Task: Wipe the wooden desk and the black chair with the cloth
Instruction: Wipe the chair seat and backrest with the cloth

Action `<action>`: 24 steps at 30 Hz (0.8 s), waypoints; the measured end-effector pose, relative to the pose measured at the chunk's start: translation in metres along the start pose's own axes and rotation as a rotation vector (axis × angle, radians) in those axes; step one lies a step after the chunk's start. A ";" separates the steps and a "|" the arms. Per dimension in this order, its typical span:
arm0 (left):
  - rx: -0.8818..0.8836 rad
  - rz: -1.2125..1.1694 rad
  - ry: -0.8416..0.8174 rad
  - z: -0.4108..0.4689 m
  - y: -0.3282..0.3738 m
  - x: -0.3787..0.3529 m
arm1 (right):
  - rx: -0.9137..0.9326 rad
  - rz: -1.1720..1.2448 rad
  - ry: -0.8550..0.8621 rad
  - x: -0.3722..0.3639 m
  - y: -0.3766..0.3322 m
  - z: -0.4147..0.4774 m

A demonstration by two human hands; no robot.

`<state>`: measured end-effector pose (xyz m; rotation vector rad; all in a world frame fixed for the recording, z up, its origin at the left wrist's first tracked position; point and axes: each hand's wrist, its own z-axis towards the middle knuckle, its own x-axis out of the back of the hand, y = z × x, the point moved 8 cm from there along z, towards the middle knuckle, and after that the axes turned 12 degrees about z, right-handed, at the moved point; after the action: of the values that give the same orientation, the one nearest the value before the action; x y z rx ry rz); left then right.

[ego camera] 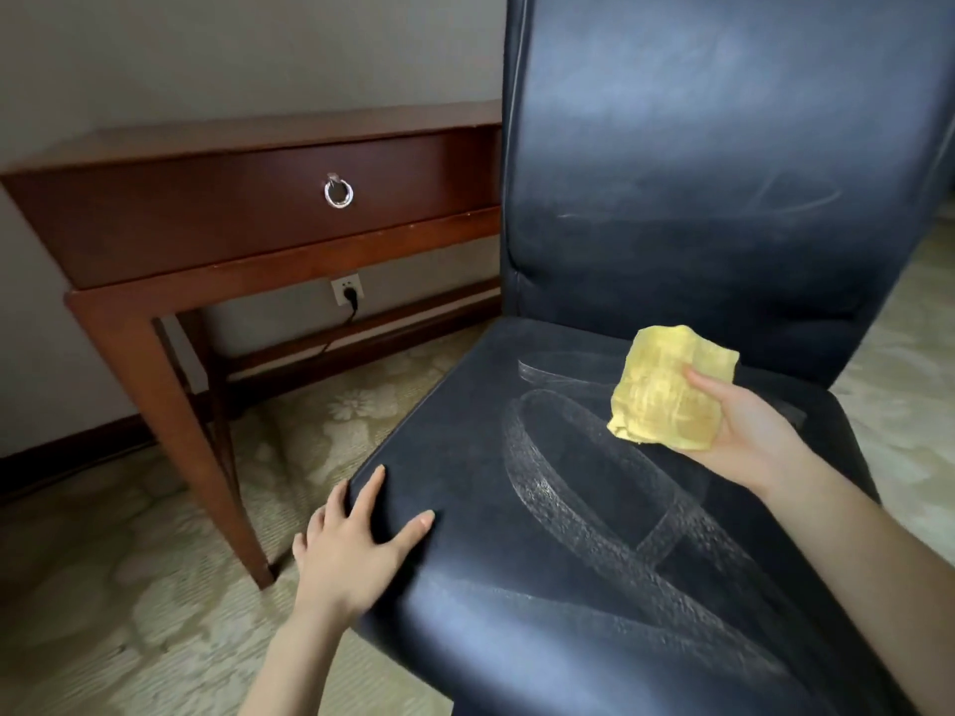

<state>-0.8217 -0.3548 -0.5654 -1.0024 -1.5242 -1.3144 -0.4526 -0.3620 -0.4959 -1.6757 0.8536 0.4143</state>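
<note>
The black chair [517,483] fills the right and middle of the view, with its tall backrest behind and grey curved wipe streaks across the seat. My right hand [749,436] is turned palm up above the seat's right side and holds a folded yellow cloth [666,390], with the thumb pressed on top of it. My left hand [351,545] rests with straight, spread fingers on the seat's front left corner. The wooden desk [217,235] stands to the left against the wall, with one drawer and a metal ring pull [338,192].
A wall socket [347,290] with a black plug and cable sits under the desk. Pale patterned carpet [129,586] covers the floor around the chair and the desk legs. The desk's near leg stands close to the seat's left edge.
</note>
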 end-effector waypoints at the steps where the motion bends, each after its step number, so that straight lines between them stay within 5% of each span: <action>1: 0.014 0.000 -0.009 -0.005 0.000 -0.001 | 0.045 -0.054 -0.045 0.003 -0.008 -0.008; 9: 0.097 0.151 -0.047 -0.066 0.008 -0.013 | 0.286 -0.351 -0.082 0.051 -0.046 -0.067; 13: 0.126 0.191 0.002 -0.096 0.015 -0.018 | 0.481 -0.400 0.102 0.087 -0.070 -0.099; 19: 0.183 0.212 0.175 -0.124 0.030 -0.020 | 0.920 -0.821 0.442 0.121 -0.087 -0.160; 24: 0.105 0.123 0.339 -0.132 0.046 -0.012 | 0.862 -1.198 0.410 0.123 -0.025 -0.170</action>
<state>-0.7606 -0.4806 -0.5537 -0.7505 -1.2407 -1.2320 -0.3800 -0.5592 -0.5124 -1.1550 0.1106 -1.0105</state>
